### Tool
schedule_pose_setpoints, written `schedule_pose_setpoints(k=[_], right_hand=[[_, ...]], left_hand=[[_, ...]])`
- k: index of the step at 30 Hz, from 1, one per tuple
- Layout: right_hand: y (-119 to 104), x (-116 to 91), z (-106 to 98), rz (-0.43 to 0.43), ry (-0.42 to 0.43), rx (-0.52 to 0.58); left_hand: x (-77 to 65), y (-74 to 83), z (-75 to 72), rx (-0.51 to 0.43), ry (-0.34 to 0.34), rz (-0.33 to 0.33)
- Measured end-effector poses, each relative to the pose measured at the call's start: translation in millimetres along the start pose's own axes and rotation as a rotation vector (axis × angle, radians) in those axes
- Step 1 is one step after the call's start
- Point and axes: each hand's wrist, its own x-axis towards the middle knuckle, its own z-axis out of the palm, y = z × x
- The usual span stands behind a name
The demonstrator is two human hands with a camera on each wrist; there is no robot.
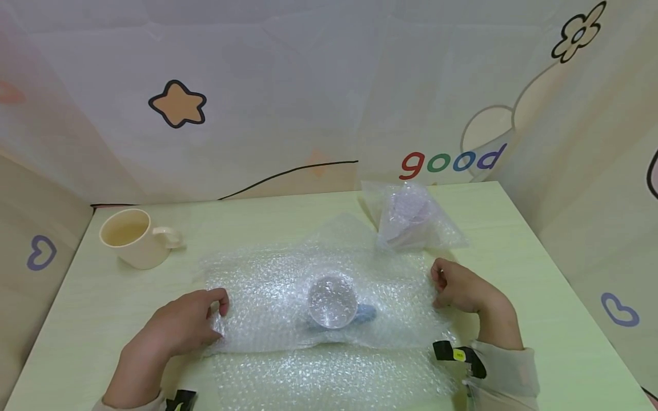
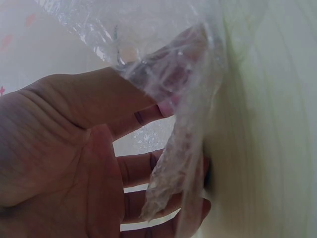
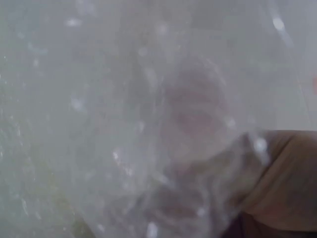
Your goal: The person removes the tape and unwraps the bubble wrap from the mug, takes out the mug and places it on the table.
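A sheet of bubble wrap point(image 1: 257, 302) lies across the table with its upper layer folded over a cup-like thing with a blue handle point(image 1: 366, 313). Its round rim shows through the plastic. My left hand point(image 1: 180, 322) grips the left edge of the wrap; in the left wrist view the plastic point(image 2: 190, 129) runs between the thumb and the curled fingers. At the right edge, my right hand point(image 1: 462, 285) pinches the wrap with bent fingers. In the right wrist view, blurred plastic covers most of that hand point(image 3: 282, 183).
A cream mug point(image 1: 139, 245) stands at the back left, handle to the right. At the back right sits a pale lilac thing wrapped in bubble wrap point(image 1: 411, 214). Printed cloth point(image 1: 288, 103) hangs behind the table and along both sides.
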Motion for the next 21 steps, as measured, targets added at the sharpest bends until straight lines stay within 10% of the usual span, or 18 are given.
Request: schedule_pose_setpoints(k=[21], right_hand=[[-12.3, 1.8, 11.4, 0.110, -0.128, 0.084]], left_hand=[[1.7, -2.5, 1.0, 0.013, 0.009, 0.018]])
